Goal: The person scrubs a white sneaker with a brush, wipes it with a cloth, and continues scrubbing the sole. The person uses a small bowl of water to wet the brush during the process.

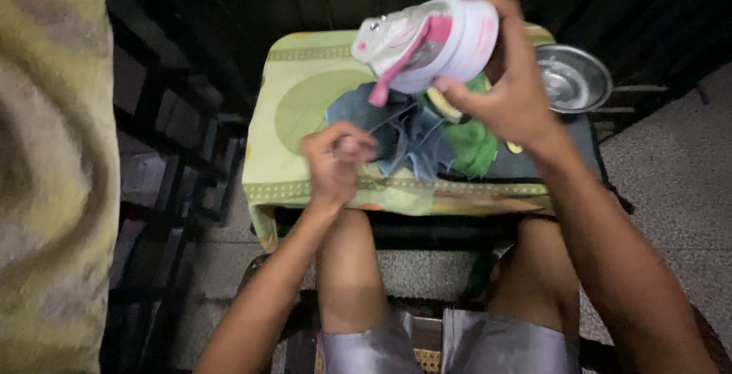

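While the right hand (509,92) clamps its fingers around a shoe (427,42), lifting it above the small table (305,84), the shoe lies on its side with its long axis running across the view, toe pointing left and white rubber sole facing the palm. Its upper looks smooth and pale grey with pink trim and a pink strap hanging down. Nearer the body than the shoe, the left hand (335,162) is pinched shut, thumb against fingers; I cannot tell on what. A grey-blue rag (400,134) and green cloth (469,145) lie crumpled on the table's yellow-green cover. Right of the table sits a shiny round metal bowl (572,78).
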